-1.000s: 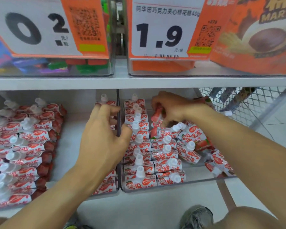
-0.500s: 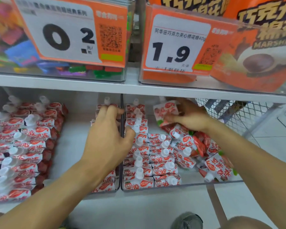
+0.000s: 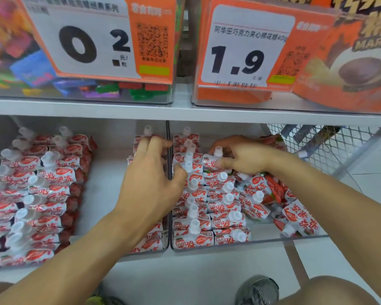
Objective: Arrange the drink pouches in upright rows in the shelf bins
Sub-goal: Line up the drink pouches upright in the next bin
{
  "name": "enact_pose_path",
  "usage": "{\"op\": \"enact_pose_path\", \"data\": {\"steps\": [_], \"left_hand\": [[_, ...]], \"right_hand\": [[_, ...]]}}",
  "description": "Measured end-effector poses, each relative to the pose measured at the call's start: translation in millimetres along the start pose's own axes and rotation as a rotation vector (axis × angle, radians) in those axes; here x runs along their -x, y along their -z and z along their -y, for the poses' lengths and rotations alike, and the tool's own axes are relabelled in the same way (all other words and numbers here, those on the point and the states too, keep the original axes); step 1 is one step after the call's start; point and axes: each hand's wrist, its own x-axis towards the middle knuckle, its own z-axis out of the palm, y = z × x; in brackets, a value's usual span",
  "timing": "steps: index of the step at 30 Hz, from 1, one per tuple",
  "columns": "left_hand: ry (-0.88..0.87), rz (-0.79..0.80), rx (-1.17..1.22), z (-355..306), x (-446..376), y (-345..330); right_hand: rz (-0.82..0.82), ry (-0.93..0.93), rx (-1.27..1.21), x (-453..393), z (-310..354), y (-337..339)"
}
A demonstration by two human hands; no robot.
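Red-and-white drink pouches with white caps stand in two rows (image 3: pixel 207 208) in the right clear bin (image 3: pixel 251 244). More pouches lie in a loose pile (image 3: pixel 299 219) at its right side. My right hand (image 3: pixel 244 157) pinches one pouch (image 3: pixel 211 162) upright at the back of the second row, cap up. My left hand (image 3: pixel 150 181) straddles the divider between the bins, fingers resting on the right-hand row of the left bin (image 3: pixel 110 172), thumb against a cap in the right bin. Further pouch rows (image 3: pixel 42 194) fill the left bin's left side.
An upper shelf (image 3: pixel 185 111) hangs close above the bins, carrying price tags 0.2 and 1.9, a candy bin (image 3: pixel 53 84) and orange marshmallow packs (image 3: pixel 350 69). A wire mesh basket (image 3: pixel 317 146) stands at the right. My shoe (image 3: pixel 257 289) is on the floor below.
My right hand lifted a pouch from the loose pile and brought it down upright at the back of the second row. My left hand stayed on the divider. The view moved closer.
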Motion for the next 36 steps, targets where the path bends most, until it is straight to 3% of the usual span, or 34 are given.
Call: {"op": "enact_pose_path", "data": {"steps": [4,6,14,16,18,21,25,32,36], "left_hand": [[0.007,0.003,0.006,-1.1,1.2,1.0],[0.004,0.006,-0.017,-1.3,0.1,1.0],[-0.041,0.079,-0.189,-5.8,-4.8,14.2],[-0.083,0.016,-0.189,-13.3,-5.2,15.6],[-0.184,-0.014,-0.180,-27.7,-9.5,12.4],[-0.360,0.229,-0.227,-49.7,-27.0,-1.6],[-0.450,0.545,-0.366,-61.4,-76.5,-45.5],[-0.269,0.807,-0.345,-50.3,-128.2,-116.2],[-0.368,0.765,-0.499,-47.3,-132.8,-107.5]], "right_hand": [[0.226,-0.071,-0.140,7.3,5.5,2.5],[0.256,-0.091,-0.126,11.8,10.4,17.5],[-0.284,-0.195,0.036,87.6,18.2,18.8],[-0.319,-0.233,0.094,106.2,16.7,7.2],[-0.254,-0.273,0.187,114.7,17.9,-9.1],[-0.201,-0.300,0.221,114.7,12.1,-33.7],[-0.356,-0.233,0.174,121.7,-7.3,-41.3],[-0.419,-0.149,-0.068,133.0,-29.4,-37.0],[-0.558,-0.113,-0.209,140.5,-33.0,-25.4]]}}
